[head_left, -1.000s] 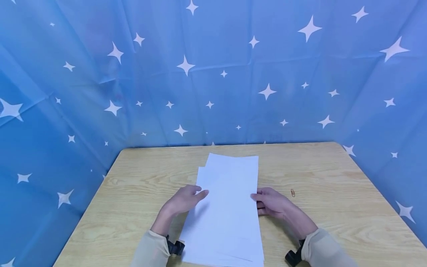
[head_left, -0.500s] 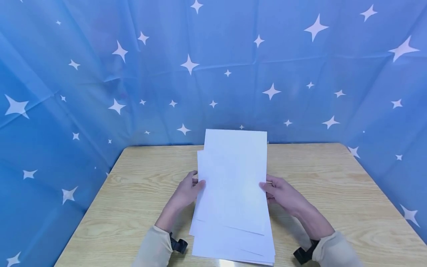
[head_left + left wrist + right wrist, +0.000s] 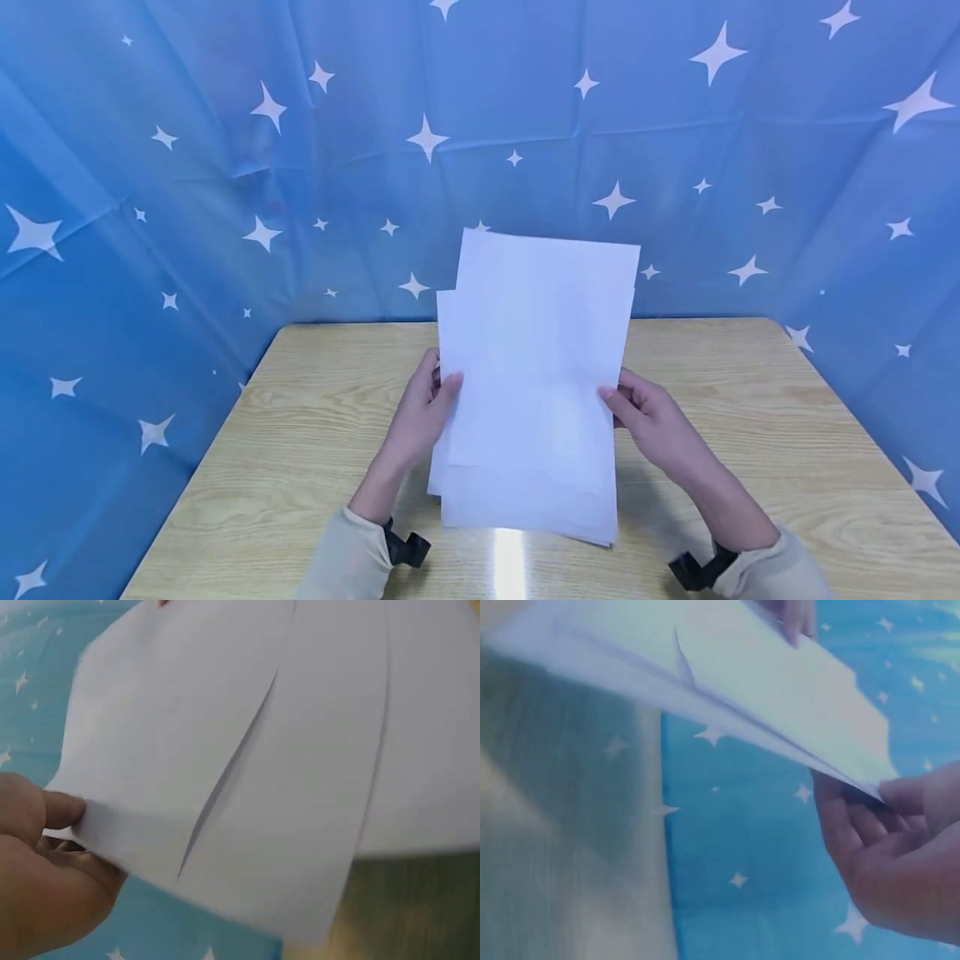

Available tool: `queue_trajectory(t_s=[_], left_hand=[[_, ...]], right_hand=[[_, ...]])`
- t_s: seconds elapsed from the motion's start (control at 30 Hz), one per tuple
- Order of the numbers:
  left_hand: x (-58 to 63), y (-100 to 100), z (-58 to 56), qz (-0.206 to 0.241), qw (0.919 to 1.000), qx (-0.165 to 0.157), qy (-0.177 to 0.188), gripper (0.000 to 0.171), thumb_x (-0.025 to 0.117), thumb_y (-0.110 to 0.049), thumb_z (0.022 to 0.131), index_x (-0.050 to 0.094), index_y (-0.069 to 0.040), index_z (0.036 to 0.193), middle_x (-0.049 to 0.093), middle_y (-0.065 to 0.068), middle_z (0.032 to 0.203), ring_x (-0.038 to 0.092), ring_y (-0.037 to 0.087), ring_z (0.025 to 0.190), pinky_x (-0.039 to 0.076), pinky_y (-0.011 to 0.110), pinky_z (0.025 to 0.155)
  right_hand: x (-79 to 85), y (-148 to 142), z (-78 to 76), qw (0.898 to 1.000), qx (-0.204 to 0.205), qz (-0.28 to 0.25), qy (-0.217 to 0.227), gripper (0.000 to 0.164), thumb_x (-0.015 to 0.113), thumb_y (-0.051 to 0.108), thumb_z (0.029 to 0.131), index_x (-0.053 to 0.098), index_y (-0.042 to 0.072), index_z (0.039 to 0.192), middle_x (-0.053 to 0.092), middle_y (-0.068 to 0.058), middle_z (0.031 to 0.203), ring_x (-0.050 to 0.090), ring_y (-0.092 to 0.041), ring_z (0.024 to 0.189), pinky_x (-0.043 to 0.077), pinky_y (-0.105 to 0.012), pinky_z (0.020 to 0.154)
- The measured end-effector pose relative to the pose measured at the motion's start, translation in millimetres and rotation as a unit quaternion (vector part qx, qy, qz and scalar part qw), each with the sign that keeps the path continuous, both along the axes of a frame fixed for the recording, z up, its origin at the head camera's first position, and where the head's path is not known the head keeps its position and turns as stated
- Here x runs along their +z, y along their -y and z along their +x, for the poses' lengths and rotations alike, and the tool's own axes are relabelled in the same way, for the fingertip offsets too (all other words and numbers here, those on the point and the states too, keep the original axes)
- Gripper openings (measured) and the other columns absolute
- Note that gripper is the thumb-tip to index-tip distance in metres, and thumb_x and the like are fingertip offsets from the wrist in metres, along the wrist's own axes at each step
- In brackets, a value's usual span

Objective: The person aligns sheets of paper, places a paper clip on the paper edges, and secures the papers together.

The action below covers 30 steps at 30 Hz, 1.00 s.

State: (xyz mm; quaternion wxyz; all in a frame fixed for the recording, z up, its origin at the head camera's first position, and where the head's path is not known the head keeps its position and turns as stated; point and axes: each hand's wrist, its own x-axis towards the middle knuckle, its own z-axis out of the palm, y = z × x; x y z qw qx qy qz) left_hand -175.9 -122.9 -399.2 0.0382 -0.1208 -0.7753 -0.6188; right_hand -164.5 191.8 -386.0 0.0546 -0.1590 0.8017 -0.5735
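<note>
Between both hands, several loose white paper sheets are held up above the table, tilted, their edges out of line with one another. My left hand pinches the stack at its left edge, thumb on the front and fingers behind. At the right edge my right hand grips it the same way, its thumb over the front sheet. In the left wrist view the sheets fan apart with gaps between their edges. From the right wrist, the paper stack shows its layered edge running to my fingers.
A light wood table lies beneath, with a bright reflection near its front. Behind it hangs a blue curtain printed with white stars. Each wrist carries a black camera mount.
The sheets have risen off the table toward me, their top edge now well above the table's far edge. The right hand's grip has moved outward. A paperclip seen earlier is now hidden.
</note>
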Motion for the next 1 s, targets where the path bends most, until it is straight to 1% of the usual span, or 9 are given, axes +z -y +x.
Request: queue_trajectory(t_s=[0.07, 0.17, 0.23, 0.33, 0.5, 0.6, 0.77, 0.9, 1.0], left_hand=[[7.1, -3.5, 3.9, -0.007, 0.9993, 0.016, -0.033, 0.028, 0.044, -0.025, 0.105, 0.044, -0.014, 0.13, 0.061, 0.009, 0.111, 0.061, 0.02, 0.097, 0.052, 0.038, 0.076], [14.9, -7.3, 8.7, -0.005, 0.9961, 0.033, -0.082, 0.027, 0.043, -0.023, 0.105, 0.044, -0.01, 0.128, 0.061, 0.01, 0.112, 0.06, 0.019, 0.1, 0.051, 0.036, 0.078], [19.2, -9.0, 11.9, 0.005, 0.9931, 0.035, -0.112, 0.027, 0.043, -0.023, 0.105, 0.044, -0.008, 0.127, 0.06, 0.011, 0.114, 0.06, 0.018, 0.103, 0.051, 0.035, 0.08], [25.3, -11.4, 16.0, 0.035, 0.9874, 0.027, -0.152, 0.027, 0.043, -0.02, 0.105, 0.043, -0.005, 0.127, 0.059, 0.013, 0.115, 0.06, 0.021, 0.106, 0.05, 0.036, 0.084], [30.0, -17.5, 18.5, 0.092, 0.9764, 0.011, -0.195, 0.022, 0.043, -0.01, 0.104, 0.041, 0.0, 0.124, 0.057, 0.015, 0.115, 0.06, 0.026, 0.104, 0.05, 0.037, 0.085], [26.6, -20.9, 16.5, 0.106, 0.9745, 0.005, -0.198, 0.021, 0.041, -0.004, 0.104, 0.04, 0.003, 0.123, 0.056, 0.015, 0.116, 0.06, 0.027, 0.104, 0.05, 0.037, 0.086], [18.1, -24.3, 13.7, 0.102, 0.9788, -0.005, -0.178, 0.024, 0.039, -0.008, 0.105, 0.038, 0.0, 0.127, 0.054, 0.013, 0.12, 0.057, 0.025, 0.111, 0.047, 0.039, 0.092], [23.6, -26.8, 19.3, 0.107, 0.9832, -0.007, -0.148, 0.026, 0.039, -0.004, 0.104, 0.037, 0.003, 0.129, 0.051, 0.016, 0.124, 0.052, 0.025, 0.117, 0.043, 0.039, 0.098], [30.6, -28.4, 23.3, 0.11, 0.9852, -0.01, -0.131, 0.026, 0.04, -0.001, 0.103, 0.037, 0.004, 0.129, 0.051, 0.018, 0.124, 0.052, 0.027, 0.117, 0.042, 0.039, 0.098]], right_hand=[[4.5, 2.3, 4.1, 0.999, -0.01, 0.002, -0.031, 0.038, 0.046, 0.03, 0.104, 0.051, 0.009, 0.135, 0.067, -0.007, 0.099, 0.066, -0.019, 0.091, 0.055, -0.035, 0.08], [10.2, 5.1, 9.6, 0.996, -0.03, 0.014, -0.087, 0.033, 0.045, 0.026, 0.105, 0.055, 0.008, 0.131, 0.064, -0.005, 0.089, 0.063, -0.014, 0.085, 0.054, -0.031, 0.078], [13.5, 6.5, 12.3, 0.991, -0.043, 0.014, -0.124, 0.029, 0.045, 0.021, 0.105, 0.057, 0.007, 0.127, 0.066, -0.004, 0.091, 0.063, -0.013, 0.087, 0.054, -0.029, 0.076], [17.5, 8.6, 15.0, 0.982, -0.063, 0.01, -0.175, 0.02, 0.046, 0.015, 0.104, 0.061, 0.008, 0.117, 0.062, -0.001, 0.08, 0.059, -0.011, 0.074, 0.051, -0.024, 0.065], [20.1, 11.2, 17.7, 0.972, -0.073, -0.006, -0.222, 0.015, 0.048, 0.007, 0.103, 0.062, 0.012, 0.107, 0.032, 0.0, 0.058, 0.027, -0.013, 0.045, 0.029, -0.028, 0.042], [19.7, 13.6, 17.4, 0.97, -0.072, -0.021, -0.231, 0.019, 0.048, 0.002, 0.102, 0.062, 0.008, 0.113, 0.031, 0.0, 0.057, 0.025, -0.013, 0.043, 0.027, -0.028, 0.039], [23.5, 28.7, 20.8, 0.967, -0.104, -0.037, -0.229, 0.01, 0.05, -0.003, 0.099, 0.06, -0.002, 0.097, 0.039, -0.003, 0.058, 0.031, -0.012, 0.045, 0.028, -0.028, 0.04], [13.2, 31.7, 17.5, 0.972, -0.121, -0.033, -0.201, 0.014, 0.052, 0.001, 0.099, 0.06, -0.001, 0.111, 0.066, -0.01, 0.083, 0.056, -0.014, 0.062, 0.044, -0.026, 0.05], [-0.8, 28.0, 10.2, 0.974, -0.122, -0.029, -0.189, 0.021, 0.051, 0.006, 0.101, 0.058, 0.003, 0.121, 0.069, -0.011, 0.103, 0.066, -0.021, 0.08, 0.053, -0.029, 0.06]])
